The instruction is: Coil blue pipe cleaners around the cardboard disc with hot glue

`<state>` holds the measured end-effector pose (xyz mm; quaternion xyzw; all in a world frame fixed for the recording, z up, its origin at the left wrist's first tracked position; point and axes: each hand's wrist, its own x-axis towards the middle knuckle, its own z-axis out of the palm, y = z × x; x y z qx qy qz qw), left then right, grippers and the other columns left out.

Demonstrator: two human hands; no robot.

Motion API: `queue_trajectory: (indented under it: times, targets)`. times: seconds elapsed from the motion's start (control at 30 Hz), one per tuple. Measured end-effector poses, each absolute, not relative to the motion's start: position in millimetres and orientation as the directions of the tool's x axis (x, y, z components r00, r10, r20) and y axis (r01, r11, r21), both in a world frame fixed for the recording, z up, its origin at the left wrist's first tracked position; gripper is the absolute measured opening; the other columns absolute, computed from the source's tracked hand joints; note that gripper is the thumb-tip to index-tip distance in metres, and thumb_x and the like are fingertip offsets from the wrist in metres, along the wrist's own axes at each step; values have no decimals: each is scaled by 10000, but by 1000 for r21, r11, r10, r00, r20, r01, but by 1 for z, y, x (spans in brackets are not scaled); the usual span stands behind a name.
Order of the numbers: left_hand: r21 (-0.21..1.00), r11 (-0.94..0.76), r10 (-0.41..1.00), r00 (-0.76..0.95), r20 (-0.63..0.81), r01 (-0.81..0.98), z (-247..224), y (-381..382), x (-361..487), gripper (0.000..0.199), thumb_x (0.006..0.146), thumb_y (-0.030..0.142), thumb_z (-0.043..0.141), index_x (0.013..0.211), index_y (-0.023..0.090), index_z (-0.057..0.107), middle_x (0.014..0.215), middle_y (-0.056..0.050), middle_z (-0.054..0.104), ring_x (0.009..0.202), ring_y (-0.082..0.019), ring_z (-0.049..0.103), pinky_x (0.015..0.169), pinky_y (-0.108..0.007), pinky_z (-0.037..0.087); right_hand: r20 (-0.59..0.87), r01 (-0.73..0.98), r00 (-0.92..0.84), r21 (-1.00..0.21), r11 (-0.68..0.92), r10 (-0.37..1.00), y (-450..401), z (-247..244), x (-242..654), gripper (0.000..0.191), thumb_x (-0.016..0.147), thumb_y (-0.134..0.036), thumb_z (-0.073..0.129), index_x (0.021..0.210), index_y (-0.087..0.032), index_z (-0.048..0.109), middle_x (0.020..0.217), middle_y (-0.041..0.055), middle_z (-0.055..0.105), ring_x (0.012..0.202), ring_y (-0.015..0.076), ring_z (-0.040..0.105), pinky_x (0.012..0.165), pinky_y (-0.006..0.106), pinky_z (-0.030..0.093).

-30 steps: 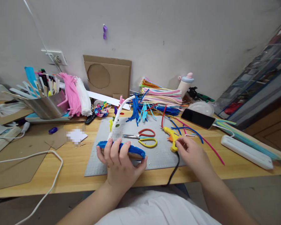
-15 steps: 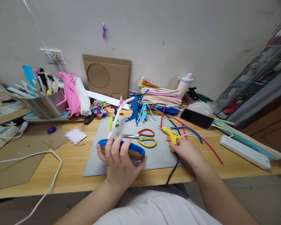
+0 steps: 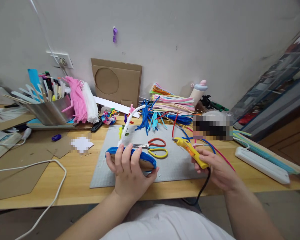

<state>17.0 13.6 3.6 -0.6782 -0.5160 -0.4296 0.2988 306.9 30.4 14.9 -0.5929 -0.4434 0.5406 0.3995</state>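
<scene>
My left hand point(image 3: 131, 170) grips a cardboard disc point(image 3: 146, 164) with a blue fuzzy rim, tilted up over the grey cutting mat point(image 3: 102, 170). A white pipe-cleaner stem point(image 3: 130, 119) rises behind the disc, with small yellow and green bits beside it. In my right hand point(image 3: 213, 166) is a yellow glue gun point(image 3: 191, 151), its nozzle pointing left and up; a black cord hangs from its handle. Scissors point(image 3: 156, 152) with one red and one yellow handle lie on the mat between both hands.
Bundles of pipe cleaners point(image 3: 173, 102) lie at the back, near a propped cardboard sheet point(image 3: 130, 78). A metal container point(image 3: 53, 111) of sticks stands at left. The white power strip point(image 3: 262, 165) lies at right; a white cable point(image 3: 61, 186) crosses the left edge.
My right hand has lifted the glue gun off the mat and moved it slightly right, turning its nozzle leftward. My left hand holds the disc nearly as before.
</scene>
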Motion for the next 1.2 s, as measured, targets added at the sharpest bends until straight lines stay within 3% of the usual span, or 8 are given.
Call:
queue_trajectory:
  times: [0.07, 0.2, 0.33, 0.4, 0.47, 0.6, 0.83, 1.2]
  targets:
    - [40, -284, 448, 95, 889, 958, 4, 14, 18, 781, 698, 588, 705, 1264, 103, 472, 1241, -220, 517, 1290, -396, 407, 1148, -656, 179, -313, -215, -120, -918, -332, 942, 24, 20, 303, 427, 702, -390, 771, 1066, -197, 662, 882, 48, 666, 659, 124, 619, 549, 199, 530]
    - [33, -283, 440, 99, 893, 959, 3, 15, 17, 843, 680, 672, 690, 1248, 87, 477, 1230, -230, 518, 1273, -404, 415, 1145, -662, 179, -272, -465, -351, -780, -419, 896, 18, 23, 287, 422, 611, -343, 829, 979, -189, 693, 790, 12, 586, 622, 88, 564, 533, 156, 519]
    - [19, -284, 422, 108, 900, 959, 2, 17, 17, 947, 648, 800, 632, 1241, 78, 483, 1231, -240, 519, 1262, -406, 423, 1147, -660, 181, -118, -547, -476, -736, -398, 872, 16, 24, 271, 299, 781, -492, 685, 907, -225, 641, 676, -42, 497, 372, 24, 330, 288, 111, 257]
    - [14, -273, 417, 105, 903, 962, 2, 17, 18, 900, 667, 761, 649, 1232, 78, 493, 1222, -236, 527, 1256, -402, 431, 1143, -661, 187, -69, -509, -482, -789, -343, 874, 15, 27, 267, 324, 884, -545, 552, 887, -231, 632, 643, -34, 537, 306, 19, 277, 263, 132, 199]
    - [10, -262, 414, 103, 905, 965, 2, 16, 19, 823, 692, 690, 675, 1218, 80, 507, 1210, -230, 536, 1250, -398, 439, 1140, -662, 194, -38, -408, -415, -885, -223, 909, 10, 29, 264, 320, 891, -531, 571, 919, -225, 659, 708, 20, 644, 343, 55, 426, 304, 168, 316]
    - [-2, -245, 410, 106, 906, 969, 2, 17, 22, 765, 726, 653, 660, 1220, 84, 528, 1205, -225, 552, 1248, -387, 444, 1140, -661, 189, 67, -70, -219, -996, 53, 973, -12, 26, 261, 227, 836, -421, 718, 972, -240, 721, 978, 93, 744, 700, 184, 668, 569, 279, 545]
    - [18, -222, 433, 82, 898, 975, -1, 22, 23, 777, 746, 672, 622, 1243, 82, 538, 1217, -231, 556, 1262, -387, 428, 1152, -655, 134, 315, 346, -285, -847, 404, 905, -33, 18, 246, 142, 954, -341, 548, 906, -238, 632, 902, 53, 659, 784, 186, 622, 713, 294, 528]
    - [32, -221, 451, 73, 889, 975, -1, 25, 22, 762, 731, 622, 654, 1261, 89, 527, 1240, -228, 543, 1256, -389, 438, 1151, -644, 135, 376, 458, -306, -748, 481, 875, -29, 4, 241, 75, 971, -235, 506, 898, -252, 513, 798, -6, 572, 745, 158, 567, 690, 255, 468]
